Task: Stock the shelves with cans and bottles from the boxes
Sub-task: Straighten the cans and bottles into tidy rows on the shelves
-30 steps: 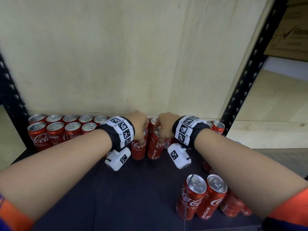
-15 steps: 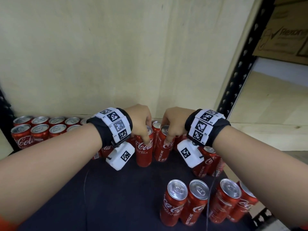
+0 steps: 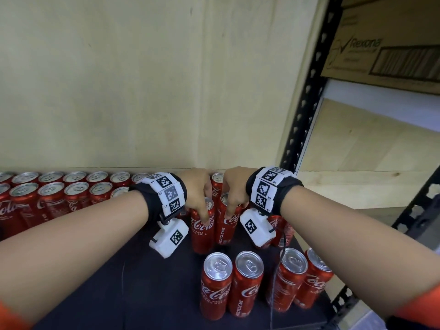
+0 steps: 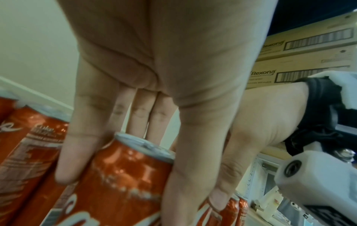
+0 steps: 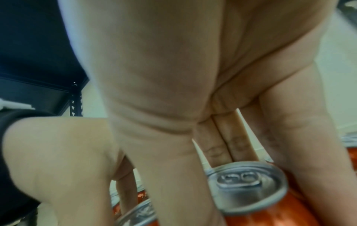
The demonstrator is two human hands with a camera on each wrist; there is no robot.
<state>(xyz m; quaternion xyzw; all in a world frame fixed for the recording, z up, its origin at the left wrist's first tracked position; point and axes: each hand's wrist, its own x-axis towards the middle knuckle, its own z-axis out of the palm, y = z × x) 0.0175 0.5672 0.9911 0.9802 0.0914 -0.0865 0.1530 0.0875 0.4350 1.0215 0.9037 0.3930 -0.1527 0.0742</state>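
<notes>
— What did the head view show?

— Both hands reached to the back of the dark shelf (image 3: 100,289). The left hand (image 3: 198,189) gripped a red can (image 3: 202,231) from above, thumb down its front, fingers curled over the rim. The right hand (image 3: 234,189) gripped the neighbouring can (image 3: 226,231) in the same manner. The two held cans stood upright, touching, near the middle of the shelf. Two rows of stocked cans (image 3: 59,194) lined the back wall to the left. Four loose cans (image 3: 264,284) stood nearer the front edge, in two pairs. A cardboard box (image 3: 390,44) sat on the adjoining rack, upper right.

— And the left wrist view?

— The left hand (image 4: 164,76) was clamped on its can (image 4: 119,175): thumb on one side, fingers (image 4: 77,137) on the other, lid rim between. The right hand (image 4: 260,122) showed just beside it.

— The right wrist view?

— Blurred, but the right hand (image 5: 183,76) closed round its can (image 5: 249,189), thumb and fingers either side of the silver lid. The left hand (image 5: 58,152) lay alongside, over a second lid (image 5: 139,214).
</notes>
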